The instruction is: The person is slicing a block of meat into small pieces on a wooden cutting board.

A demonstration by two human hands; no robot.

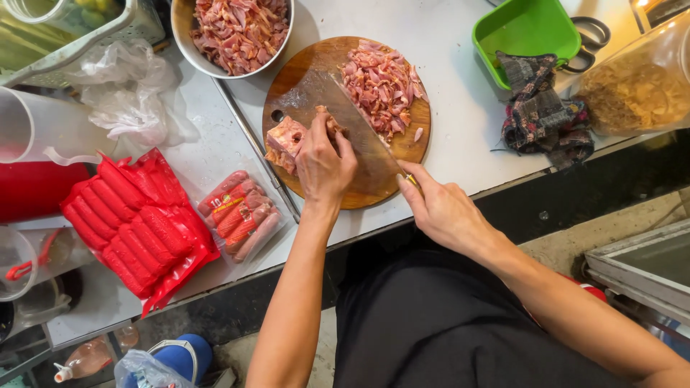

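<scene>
A round wooden cutting board (pixel 302 68) lies on the grey counter. My left hand (pixel 325 162) presses down on a slab of cured meat (pixel 285 140) at the board's left side. My right hand (pixel 438 208) grips the handle of a wide cleaver (pixel 338 108), whose blade lies across the board just right of my left fingers. A heap of chopped meat pieces (pixel 381 86) sits on the board's right half.
A white bowl (pixel 185 43) of chopped meat stands behind the board. Two packs of red sausages (pixel 136 226) and a smaller sausage pack (pixel 241 214) lie at left. A green tub (pixel 525 32), a dark cloth (pixel 543 115) and a clear container (pixel 640 86) are at right.
</scene>
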